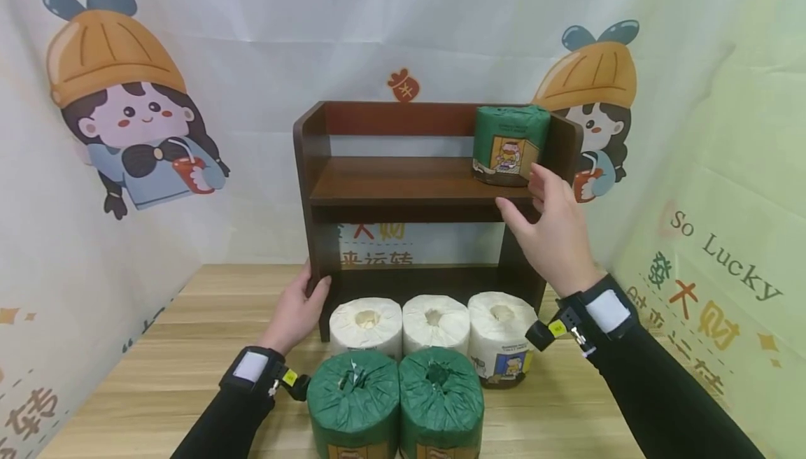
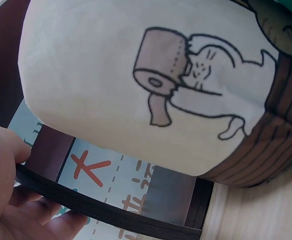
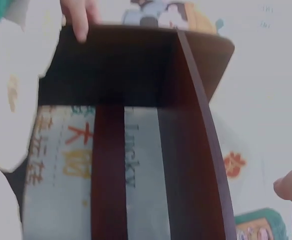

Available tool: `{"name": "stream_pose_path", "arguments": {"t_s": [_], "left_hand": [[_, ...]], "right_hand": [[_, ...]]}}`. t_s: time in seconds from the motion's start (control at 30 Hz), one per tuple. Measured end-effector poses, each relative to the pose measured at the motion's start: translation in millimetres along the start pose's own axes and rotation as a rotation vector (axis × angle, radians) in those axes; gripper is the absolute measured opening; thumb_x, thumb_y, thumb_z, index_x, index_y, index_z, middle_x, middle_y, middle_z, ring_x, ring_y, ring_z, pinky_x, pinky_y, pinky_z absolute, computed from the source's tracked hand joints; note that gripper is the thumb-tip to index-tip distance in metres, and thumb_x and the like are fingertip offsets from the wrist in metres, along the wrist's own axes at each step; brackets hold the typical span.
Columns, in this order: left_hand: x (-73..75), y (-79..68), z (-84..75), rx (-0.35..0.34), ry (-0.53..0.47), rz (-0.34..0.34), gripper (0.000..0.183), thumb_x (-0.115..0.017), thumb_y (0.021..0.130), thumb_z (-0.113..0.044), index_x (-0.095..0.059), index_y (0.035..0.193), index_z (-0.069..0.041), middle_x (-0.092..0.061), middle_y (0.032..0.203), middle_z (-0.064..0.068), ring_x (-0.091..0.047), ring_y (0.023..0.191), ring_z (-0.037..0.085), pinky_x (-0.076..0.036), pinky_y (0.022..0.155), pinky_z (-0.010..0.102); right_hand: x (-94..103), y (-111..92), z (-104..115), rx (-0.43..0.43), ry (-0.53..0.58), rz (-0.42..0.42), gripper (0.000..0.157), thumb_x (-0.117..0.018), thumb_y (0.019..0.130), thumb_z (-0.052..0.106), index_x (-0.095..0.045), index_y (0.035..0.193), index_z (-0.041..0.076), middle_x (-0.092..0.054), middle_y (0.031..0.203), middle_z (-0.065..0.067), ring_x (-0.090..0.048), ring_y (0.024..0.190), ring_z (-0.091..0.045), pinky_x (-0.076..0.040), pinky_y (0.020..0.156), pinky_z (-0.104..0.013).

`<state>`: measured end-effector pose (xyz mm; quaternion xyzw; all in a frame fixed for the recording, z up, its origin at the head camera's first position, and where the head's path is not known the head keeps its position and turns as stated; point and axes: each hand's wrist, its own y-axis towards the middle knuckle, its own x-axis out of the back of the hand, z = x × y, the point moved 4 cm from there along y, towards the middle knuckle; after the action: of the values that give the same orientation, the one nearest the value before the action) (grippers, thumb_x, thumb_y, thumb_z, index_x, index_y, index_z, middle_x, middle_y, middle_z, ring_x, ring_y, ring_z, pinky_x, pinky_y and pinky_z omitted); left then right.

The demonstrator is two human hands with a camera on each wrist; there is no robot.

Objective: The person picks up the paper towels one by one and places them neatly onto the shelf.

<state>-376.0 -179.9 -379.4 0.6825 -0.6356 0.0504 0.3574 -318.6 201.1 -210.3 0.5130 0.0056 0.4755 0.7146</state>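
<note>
A dark brown two-tier wooden shelf (image 1: pixel 390 179) stands on the table. My left hand (image 1: pixel 299 312) grips the lower part of its left side panel; the left wrist view shows the thumb on one side of the panel edge (image 2: pixel 111 210) and the fingers on the other. A green-wrapped toilet paper roll (image 1: pixel 510 140) stands upright at the right end of the upper tier. My right hand (image 1: pixel 557 231) is just in front of it, thumb and fingers spread, holding nothing. In the right wrist view, the thumb (image 3: pixel 291 186) shows apart from that roll (image 3: pixel 260 227).
Three white-wrapped toilet paper rolls, the middle one (image 1: pixel 436 326) between two others, stand in a row before the lower tier. Nearer, two green rolls (image 1: pixel 355 392) stand side by side on the wooden table (image 1: pixel 554 417). Printed cloth (image 1: pixel 403 11) hangs behind and at both sides.
</note>
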Motion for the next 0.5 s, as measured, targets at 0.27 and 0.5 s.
{"name": "stream_pose_path", "arguments": {"t_s": [0.27,0.5], "left_hand": [[0.9,0.2,-1.4,-0.010,0.008,-0.008,0.053,-0.047,0.107,-0.028,-0.028,0.156,-0.025,-0.046,0.143,0.015,-0.049,0.121,0.030,-0.048,0.094,0.054],[0.5,-0.1,-0.8,-0.004,0.001,0.001,0.053,-0.046,0.107,-0.031,-0.027,0.156,-0.025,-0.047,0.143,0.015,-0.050,0.120,0.030,-0.049,0.093,0.054]], "right_hand": [[-4.0,-44,4,0.098,0.050,0.066,0.066,-0.077,0.089,0.028,-0.046,0.141,-0.001,-0.051,0.135,-0.017,-0.051,0.117,-0.029,-0.049,0.094,-0.052],[-9.3,-82,-6,0.103,0.098,0.177,0.064,-0.077,0.088,0.029,-0.049,0.140,0.004,-0.052,0.135,-0.010,-0.049,0.118,-0.021,-0.049,0.093,-0.050]]}}
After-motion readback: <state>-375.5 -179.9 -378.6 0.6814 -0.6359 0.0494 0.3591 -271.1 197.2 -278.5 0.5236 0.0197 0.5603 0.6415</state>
